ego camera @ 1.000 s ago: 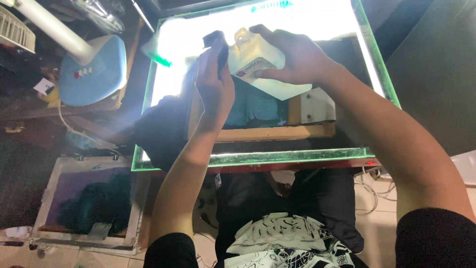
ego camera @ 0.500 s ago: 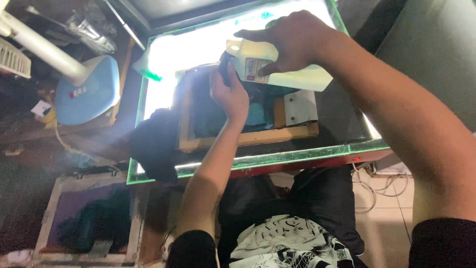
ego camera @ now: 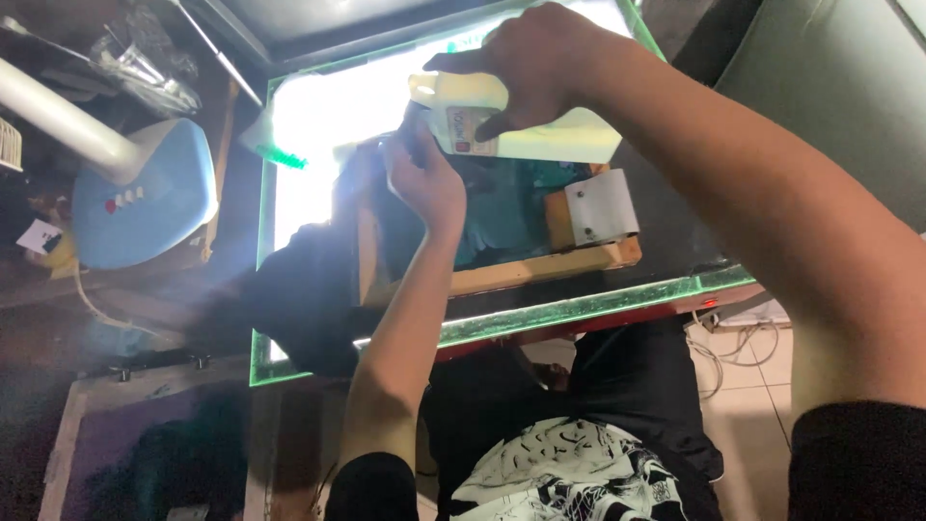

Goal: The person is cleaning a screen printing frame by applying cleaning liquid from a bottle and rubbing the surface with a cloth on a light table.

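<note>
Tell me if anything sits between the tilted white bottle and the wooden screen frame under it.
Nothing visible does. The right hand tips the white bottle directly above the wooden frame on the lit glass table. The left hand is beside the bottle's mouth, not under it.

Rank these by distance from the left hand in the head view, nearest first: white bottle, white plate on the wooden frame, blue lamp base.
1. White bottle: just right of the left hand, gripped by the right hand.
2. White plate: further right, on the wooden frame.
3. Blue lamp base: far left, off the lit glass table.
</note>
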